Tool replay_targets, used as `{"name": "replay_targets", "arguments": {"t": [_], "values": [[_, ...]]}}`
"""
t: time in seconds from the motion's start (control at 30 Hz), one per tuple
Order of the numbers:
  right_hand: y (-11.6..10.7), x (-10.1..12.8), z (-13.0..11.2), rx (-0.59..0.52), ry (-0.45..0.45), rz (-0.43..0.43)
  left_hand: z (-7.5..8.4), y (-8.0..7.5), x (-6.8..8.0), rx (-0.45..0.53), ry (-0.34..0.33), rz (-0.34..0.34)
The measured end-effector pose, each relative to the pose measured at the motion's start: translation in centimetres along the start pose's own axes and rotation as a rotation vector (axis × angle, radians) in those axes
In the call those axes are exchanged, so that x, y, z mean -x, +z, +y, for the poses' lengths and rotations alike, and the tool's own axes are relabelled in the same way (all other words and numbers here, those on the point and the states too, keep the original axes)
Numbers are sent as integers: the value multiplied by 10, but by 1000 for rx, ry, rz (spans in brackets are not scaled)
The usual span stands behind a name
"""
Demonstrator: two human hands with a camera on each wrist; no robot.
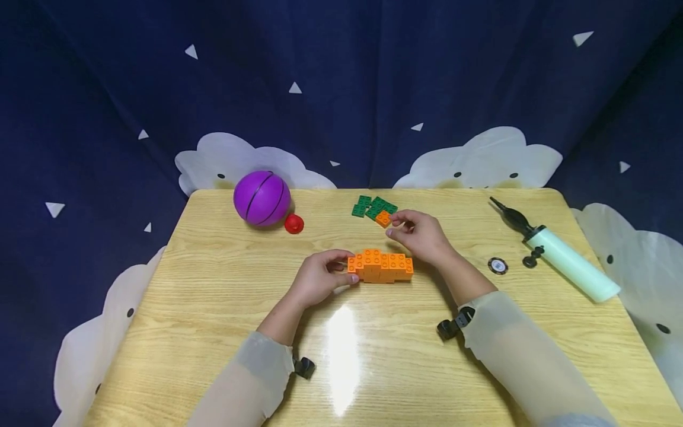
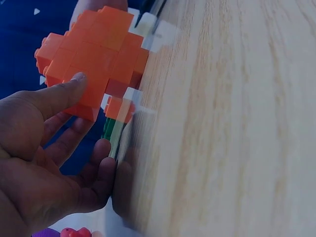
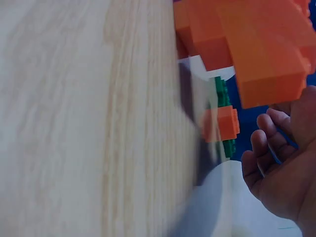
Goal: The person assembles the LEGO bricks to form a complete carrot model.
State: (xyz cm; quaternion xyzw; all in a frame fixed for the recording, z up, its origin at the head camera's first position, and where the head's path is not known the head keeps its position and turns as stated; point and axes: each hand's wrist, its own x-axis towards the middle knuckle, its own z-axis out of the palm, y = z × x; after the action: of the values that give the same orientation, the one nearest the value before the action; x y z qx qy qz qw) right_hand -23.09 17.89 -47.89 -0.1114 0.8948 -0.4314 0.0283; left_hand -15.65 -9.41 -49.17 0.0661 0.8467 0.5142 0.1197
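A stepped build of orange toy bricks stands in the middle of the table. At its left end my left hand grips it; in the left wrist view the thumb lies flat along one face, with fingers behind. My right hand is beyond the build's right end, its fingers loosely bent and nothing between them. Just left of those fingertips is a loose orange brick, beside several green bricks. The right wrist view shows a gap between that hand and the loose orange brick.
A purple ball and a small red object sit at the back left. On the right lie a hand pump with a pale green barrel, a round chip and a small black piece. A dark blue curtain hangs behind the table.
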Motion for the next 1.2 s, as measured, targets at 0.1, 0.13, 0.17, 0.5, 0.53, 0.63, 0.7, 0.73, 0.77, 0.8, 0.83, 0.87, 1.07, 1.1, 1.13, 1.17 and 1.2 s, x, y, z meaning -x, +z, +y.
{"name": "replay_targets", "arguments": {"t": [0.1,0.13,0.17,0.5,0.53,0.63,0.7,0.73,0.77,0.8,0.83,0.87,1.07,1.1,1.13,1.17,1.2], "values": [[4,-6,3,19,18,-13,0,0,0,-1,0,0],[5,-8,4,22,26,-15,0,0,0,-2,1,-1],[6,-10,5,29,32,-16,0,0,0,-3,2,-1],[11,-24,15,160,1,-15,2,0,0,-6,14,-5],[11,-25,15,170,-1,-17,2,-1,0,-5,14,-6],[12,-28,15,190,-3,-22,2,-1,0,-9,15,-4],[12,-31,14,198,-1,-28,2,0,0,-11,12,-3],[13,-31,14,201,1,-31,2,0,0,-13,13,-4],[13,-32,14,206,3,-35,1,0,0,-16,14,-4],[13,-33,13,210,5,-39,1,0,0,-18,15,-5],[13,-33,13,215,9,-43,1,0,0,-20,15,-5],[13,-34,13,221,12,-44,1,0,0,-21,16,-5],[15,-35,10,232,29,-42,1,1,0,-17,19,-3],[16,-35,10,233,32,-41,1,1,0,-17,19,-2],[16,-36,9,238,35,-40,1,1,-1,-16,18,-2],[16,-36,9,238,41,-40,0,1,-1,-13,18,-3],[16,-36,10,239,46,-40,0,1,-1,-11,17,-4]]}}
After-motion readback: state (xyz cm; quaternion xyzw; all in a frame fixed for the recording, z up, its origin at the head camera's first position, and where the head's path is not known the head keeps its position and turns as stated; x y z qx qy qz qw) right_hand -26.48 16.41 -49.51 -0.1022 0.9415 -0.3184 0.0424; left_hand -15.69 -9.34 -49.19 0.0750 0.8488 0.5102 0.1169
